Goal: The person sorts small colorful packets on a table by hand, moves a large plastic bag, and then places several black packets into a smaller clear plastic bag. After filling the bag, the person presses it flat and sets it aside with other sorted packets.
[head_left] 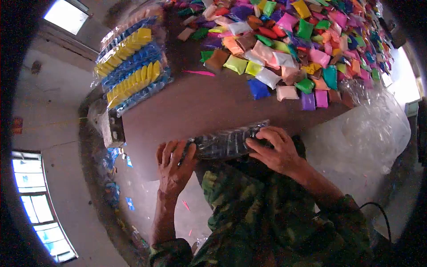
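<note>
A clear plastic packet of black pieces lies at the near edge of the brown table, close to my body. At its left end is my left hand, fingers bent, with the thumb side pressed against the wrap. My right hand grips the opposite end, its fingers curled over the plastic. The underside of the packet and part of each grip are hidden.
Small colourful packets are heaped across the far right of the table. Wrapped rows of yellow and blue pieces lie at the left. A pink strip lies between. Clear plastic sheeting bulges at the right.
</note>
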A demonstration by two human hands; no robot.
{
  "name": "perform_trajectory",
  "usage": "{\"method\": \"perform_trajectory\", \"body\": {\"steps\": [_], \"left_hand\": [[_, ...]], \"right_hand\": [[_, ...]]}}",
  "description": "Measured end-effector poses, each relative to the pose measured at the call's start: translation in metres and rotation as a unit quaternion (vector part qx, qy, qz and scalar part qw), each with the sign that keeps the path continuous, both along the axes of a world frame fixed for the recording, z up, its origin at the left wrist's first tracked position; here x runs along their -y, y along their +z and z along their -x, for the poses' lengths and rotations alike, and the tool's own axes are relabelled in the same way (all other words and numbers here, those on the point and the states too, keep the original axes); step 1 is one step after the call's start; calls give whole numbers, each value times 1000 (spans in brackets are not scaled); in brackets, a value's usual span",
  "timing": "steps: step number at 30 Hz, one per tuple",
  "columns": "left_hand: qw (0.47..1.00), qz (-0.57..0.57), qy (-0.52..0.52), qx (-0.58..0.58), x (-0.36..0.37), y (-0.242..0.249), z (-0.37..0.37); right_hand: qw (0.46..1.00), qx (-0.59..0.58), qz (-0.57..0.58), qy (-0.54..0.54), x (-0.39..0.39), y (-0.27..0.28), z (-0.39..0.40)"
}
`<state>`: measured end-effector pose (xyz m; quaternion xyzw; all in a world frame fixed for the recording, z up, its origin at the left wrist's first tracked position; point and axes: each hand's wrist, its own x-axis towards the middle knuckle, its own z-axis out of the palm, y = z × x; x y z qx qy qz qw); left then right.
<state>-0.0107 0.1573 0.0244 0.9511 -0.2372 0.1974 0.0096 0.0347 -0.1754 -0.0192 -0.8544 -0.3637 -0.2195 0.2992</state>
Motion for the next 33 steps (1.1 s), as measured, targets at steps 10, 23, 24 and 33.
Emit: {"method": "perform_trajectory", "body": {"steps": [10,23,24,33], "left_hand": [[994,71,58,-51,-16,-22,33],[974,191,114,-33,-14,-54,46],[973,199,115,-30,-15,-55,47],[898,368,205,-128,-18,-2,49]], "right_hand": [[1000,-10,20,-18,3,-1,-1],[1000,-10,-23,-11,9,-10,5],[1000,-17,-24,-8,11,-12,5],[975,-207,-83,-13,12,41,-11]]}}
